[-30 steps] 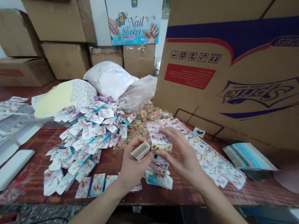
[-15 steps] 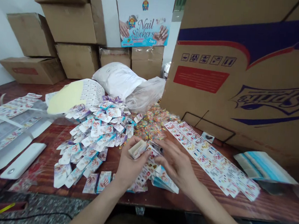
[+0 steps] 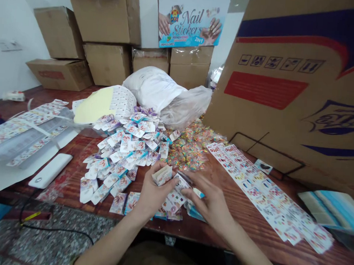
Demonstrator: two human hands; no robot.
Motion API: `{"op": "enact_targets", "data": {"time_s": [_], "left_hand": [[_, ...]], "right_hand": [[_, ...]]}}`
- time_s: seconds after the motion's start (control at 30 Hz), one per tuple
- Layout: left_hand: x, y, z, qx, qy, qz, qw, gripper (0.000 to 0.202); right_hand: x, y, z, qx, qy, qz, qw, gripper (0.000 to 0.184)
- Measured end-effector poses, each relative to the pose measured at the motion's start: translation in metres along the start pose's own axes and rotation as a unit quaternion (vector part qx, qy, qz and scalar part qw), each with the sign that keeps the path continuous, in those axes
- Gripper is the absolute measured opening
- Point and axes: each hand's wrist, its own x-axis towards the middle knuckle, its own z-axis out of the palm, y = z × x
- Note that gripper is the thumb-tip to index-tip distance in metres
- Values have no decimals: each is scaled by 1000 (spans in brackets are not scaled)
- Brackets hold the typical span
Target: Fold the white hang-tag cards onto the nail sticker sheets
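A: Where is the little open box?
B: The small open box [image 3: 162,175] is up in the left hand [image 3: 153,192], its open end tilted toward the viewer, above the counter [image 3: 235,200].

A: And how is that hand set?
B: Curled round the box, with its thumb stretched across to the patterned sticker sheet [image 3: 181,182] just beside it.

A: What about the other one?
B: The right hand [image 3: 211,197] is pinching that sheet at its right side, thumb below and fingers above. The fingertips partly hide the edge.

A: What lies near them?
B: Small printed packs [image 3: 132,202] stand in a row along the front edge, partly behind the left forearm. To the left is a big heap of hand-printed packets [image 3: 132,149], lying every which way.

A: And beyond the hands?
B: Bright wrapped pieces [image 3: 191,144] spread beside the heap, in front of a white sack [image 3: 156,86]. On the right, long sticker strips [image 3: 255,183] run slantwise down the counter.

A: Further out?
B: A white flat device [image 3: 50,170] sits left of the heap, near a yellow sheet [image 3: 95,103]. A large Sprite carton [image 3: 266,90] takes up the right side, and a Nail Stickers box [image 3: 191,27] rests on brown cartons [image 3: 189,70] at the back.
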Motion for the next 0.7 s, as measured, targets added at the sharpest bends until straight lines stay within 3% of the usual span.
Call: {"op": "enact_targets", "data": {"time_s": [0.17,0.27,0.37,0.47,0.53,0.6,0.7], "left_hand": [[-2,4,-6,22,-16,0,1000,29],[-4,-3,-9,20,-28,-13,999,30],[-4,-10,-10,-5,-18,-33,999,32],[-3,-15,-9,-41,27,-38,998,34],[-2,-17,-8,-50,42,-44,997,36],[-1,-20,-10,-40,37,-51,997,36],[-1,-23,-15,8,17,-58,998,34]], "right_hand": [[-3,-8,13,77,-10,103,992,21],[-3,0,16,128,20,166,977,24],[-4,5,15,88,69,128,985,22],[-7,2,15,13,7,20,1000,27],[-9,-1,18,-2,-36,-13,999,34],[-10,-1,20,11,-41,-1,999,30],[-9,3,21,55,-16,82,995,22]]}}
